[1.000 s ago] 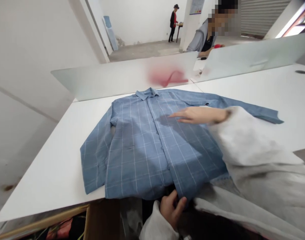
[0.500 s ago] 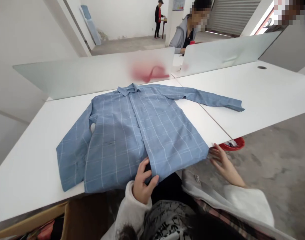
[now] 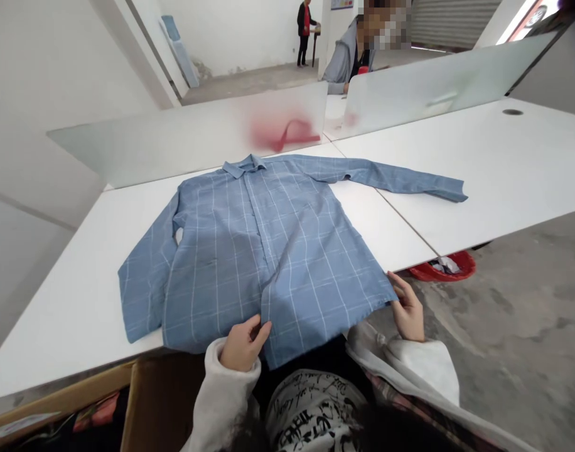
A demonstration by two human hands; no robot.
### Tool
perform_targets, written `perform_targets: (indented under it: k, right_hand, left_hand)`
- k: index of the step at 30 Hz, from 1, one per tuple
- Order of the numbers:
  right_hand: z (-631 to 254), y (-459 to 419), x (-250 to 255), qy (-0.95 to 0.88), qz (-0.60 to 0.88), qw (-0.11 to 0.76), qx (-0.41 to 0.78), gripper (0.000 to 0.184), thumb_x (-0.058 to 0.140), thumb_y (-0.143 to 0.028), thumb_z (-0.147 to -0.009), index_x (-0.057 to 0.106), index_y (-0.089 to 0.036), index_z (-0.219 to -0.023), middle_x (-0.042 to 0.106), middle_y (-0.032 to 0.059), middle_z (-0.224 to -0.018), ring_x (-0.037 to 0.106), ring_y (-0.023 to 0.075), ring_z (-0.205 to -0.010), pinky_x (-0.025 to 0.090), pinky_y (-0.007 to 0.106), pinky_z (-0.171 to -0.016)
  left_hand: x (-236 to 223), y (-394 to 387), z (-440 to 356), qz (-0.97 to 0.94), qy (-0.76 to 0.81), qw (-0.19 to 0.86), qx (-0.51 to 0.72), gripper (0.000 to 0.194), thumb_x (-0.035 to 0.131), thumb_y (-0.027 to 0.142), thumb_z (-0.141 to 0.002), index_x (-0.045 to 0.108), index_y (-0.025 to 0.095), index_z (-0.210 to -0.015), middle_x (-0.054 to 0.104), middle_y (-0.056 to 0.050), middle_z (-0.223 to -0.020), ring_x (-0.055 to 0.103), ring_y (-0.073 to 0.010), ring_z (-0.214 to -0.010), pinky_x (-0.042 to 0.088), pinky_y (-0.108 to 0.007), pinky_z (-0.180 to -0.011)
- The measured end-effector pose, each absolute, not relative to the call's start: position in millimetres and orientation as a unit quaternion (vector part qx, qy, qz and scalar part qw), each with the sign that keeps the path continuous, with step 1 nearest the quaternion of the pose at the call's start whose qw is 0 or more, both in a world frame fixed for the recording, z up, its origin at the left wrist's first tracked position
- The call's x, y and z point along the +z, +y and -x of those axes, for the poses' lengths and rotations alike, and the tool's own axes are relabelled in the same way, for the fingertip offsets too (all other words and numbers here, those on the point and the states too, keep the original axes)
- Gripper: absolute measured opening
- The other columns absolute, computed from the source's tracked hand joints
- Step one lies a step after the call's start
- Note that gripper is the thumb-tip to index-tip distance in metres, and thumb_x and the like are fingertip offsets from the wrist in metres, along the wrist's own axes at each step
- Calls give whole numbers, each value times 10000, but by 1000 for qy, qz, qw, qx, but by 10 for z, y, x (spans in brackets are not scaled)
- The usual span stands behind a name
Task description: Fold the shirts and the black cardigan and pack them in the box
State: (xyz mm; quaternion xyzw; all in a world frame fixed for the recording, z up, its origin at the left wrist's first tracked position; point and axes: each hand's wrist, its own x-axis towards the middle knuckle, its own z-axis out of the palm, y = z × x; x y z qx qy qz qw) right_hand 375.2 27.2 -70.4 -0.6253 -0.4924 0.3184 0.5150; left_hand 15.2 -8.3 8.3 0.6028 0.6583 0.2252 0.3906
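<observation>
Nearest, the left hand (image 3: 241,344) has the shirt's lower front edge between thumb and fingers, close to where the two fronts meet, while the right hand (image 3: 407,309) grips the hem at its outer corner, right of the left hand. The blue checked shirt (image 3: 221,251) lies front up on the white surface (image 3: 494,157), its hem hanging over the near edge between the hands. It looks light, thin and limp, not fragile but quick to crease; a diagonal fold already runs up from the left hand. The hem corners and the front edge seem the best places to take hold, with cuffs and shoulders good for straightening. Left of the shirt's hem and lower down stands an open cardboard box (image 3: 127,402), where loose cloth could snag; a red bin (image 3: 445,266) sits below the surface's edge, right of the shirt. Beyond the collar, a frosted divider (image 3: 174,141) rises close by and limits reach that way. Past it, a co-worker in grey (image 3: 343,59) sits, and farther off another person (image 3: 304,34) stands.
</observation>
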Motion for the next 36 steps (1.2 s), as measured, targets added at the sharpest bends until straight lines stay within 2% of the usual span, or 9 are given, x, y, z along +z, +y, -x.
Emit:
perform_targets:
  k: [4,8,12,16,19,23,28,31,36]
  right_hand:
    - [-3915,260,-789,-554,598,480,323,307,523,-340,-801,707,-352,-1047,683,14,-1132,614,278,-1093,477,477,-966]
    - [-4020,303,-904,-552,565,505,346,274,547,-286,-777,747,-251,-961,722,38,-1030,650,243,-994,508,376,-881]
    - [-3957,360,-938,-501,522,564,398,184,603,-344,-760,747,-231,-779,724,44,-792,649,191,-705,505,287,-609]
    - [-3928,382,-912,-489,492,587,417,213,640,-387,-739,694,-224,-613,645,27,-600,570,156,-554,447,257,-504]
    - [-3994,349,-865,-538,519,540,386,221,608,-401,-780,718,-221,-715,685,49,-721,623,191,-693,499,293,-624]
    - [-3961,296,-782,-599,578,455,316,420,612,-395,-789,634,-239,-1178,642,76,-1117,590,240,-1039,485,360,-872]
    - [-3600,226,-850,-480,644,575,158,563,702,-438,-692,529,-210,-1177,543,37,-947,565,190,-859,483,375,-808]
    - [-3349,99,-928,-385,643,604,270,359,666,-487,-717,575,-203,-917,576,19,-804,560,171,-762,483,340,-736]
    - [-2920,-113,-855,-326,529,496,606,289,727,-479,-614,601,-229,-688,610,17,-627,611,208,-705,503,361,-705]
  left_hand:
    - [276,-186,-7,-589,685,394,168,359,378,502,-854,577,213,-777,671,15,-651,588,-125,-457,445,-243,-536]
    - [894,-50,205,-645,689,289,162,408,388,547,-853,624,246,-995,728,-21,-833,678,-176,-707,495,-264,-641]
    - [1397,590,219,-730,610,289,107,414,402,539,-856,655,227,-957,725,-28,-875,665,-177,-773,495,-265,-697]
    - [1180,1490,65,-714,615,331,54,352,438,456,-868,639,188,-761,712,-12,-787,609,-120,-580,458,-246,-672]
    - [760,1893,-36,-666,666,334,27,328,567,437,-798,567,183,-590,636,0,-556,516,-114,-421,410,-251,-540]
    - [384,1985,-47,-660,651,368,68,327,620,437,-758,455,206,-596,557,53,-466,469,-100,-365,368,-228,-449]
    - [266,1991,134,-643,616,433,142,366,559,462,-811,369,216,-619,510,63,-430,465,-89,-355,358,-207,-430]
    - [230,2019,230,-635,597,458,174,374,536,493,-823,364,222,-633,418,81,-349,444,-96,-333,339,-201,-419]
    - [201,1992,245,-640,571,473,204,365,565,504,-801,403,215,-649,397,94,-324,356,-76,-297,280,-198,-392]
